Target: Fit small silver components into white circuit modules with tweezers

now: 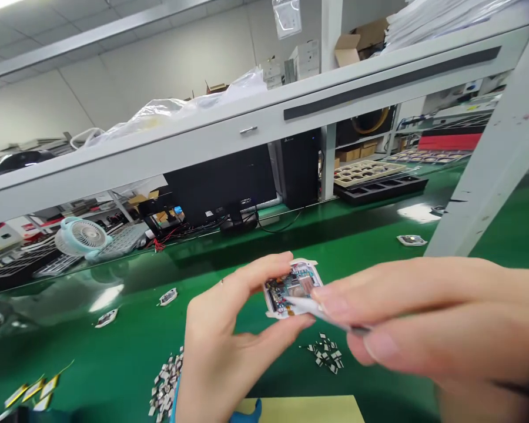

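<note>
Along the left edge of the glossy green bench mat (70, 346), a few flat gold-and-black strips (32, 392) are lying in a loose row. Just right of them, a heap of tiny silver-and-dark pieces (165, 382) is sitting near the bottom of the view, while two small white-edged boards (106, 318) are lying apart on the mat above it. Farther back, a pale blue desk fan (83, 237) is standing beyond the bench.

The person's left hand (233, 329) is rising into the middle of the view, its thumb and fingers closed in a pinch around the edges of a small multicoloured circuit board with a white backing (293, 288). The board is being held up, tilted, clear of the mat. The right hand (423, 317) is reaching in from the right, its thumb and forefinger closed on a thin white strip with a dark end (321, 312), whose white part is touching the board's lower edge.

Beneath the hands, a smaller scatter of the same silver-and-dark pieces (325, 353) is lying on the mat, and another white-edged board (411, 239) is resting farther right. One board appears to be in work, with a few others set out, while most of the small pieces seem to be remaining in their heaps.
</note>
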The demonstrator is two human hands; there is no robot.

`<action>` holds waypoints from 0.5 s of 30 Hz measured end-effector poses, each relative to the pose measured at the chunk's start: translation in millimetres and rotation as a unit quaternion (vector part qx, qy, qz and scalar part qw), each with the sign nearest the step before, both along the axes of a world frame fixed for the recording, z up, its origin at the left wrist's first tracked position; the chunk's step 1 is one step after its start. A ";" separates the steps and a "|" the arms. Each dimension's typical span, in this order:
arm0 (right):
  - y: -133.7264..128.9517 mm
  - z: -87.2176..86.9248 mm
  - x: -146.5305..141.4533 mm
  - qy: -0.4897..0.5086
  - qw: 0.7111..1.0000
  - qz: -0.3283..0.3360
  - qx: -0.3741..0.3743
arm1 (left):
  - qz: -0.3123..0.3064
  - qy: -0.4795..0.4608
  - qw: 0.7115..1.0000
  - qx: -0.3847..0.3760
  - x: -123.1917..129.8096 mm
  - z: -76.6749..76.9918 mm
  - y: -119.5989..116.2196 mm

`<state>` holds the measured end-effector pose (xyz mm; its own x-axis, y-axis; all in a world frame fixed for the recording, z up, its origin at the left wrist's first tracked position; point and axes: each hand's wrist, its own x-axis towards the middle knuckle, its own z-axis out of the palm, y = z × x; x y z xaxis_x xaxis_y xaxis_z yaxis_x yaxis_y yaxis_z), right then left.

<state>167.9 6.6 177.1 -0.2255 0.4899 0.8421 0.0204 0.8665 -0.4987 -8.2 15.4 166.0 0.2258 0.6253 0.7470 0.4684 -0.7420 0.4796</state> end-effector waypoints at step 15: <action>13.9 1.6 1.5 0.039 0.996 0.081 -0.012 | -0.012 0.005 1.000 0.015 -3.2 5.9 -5.1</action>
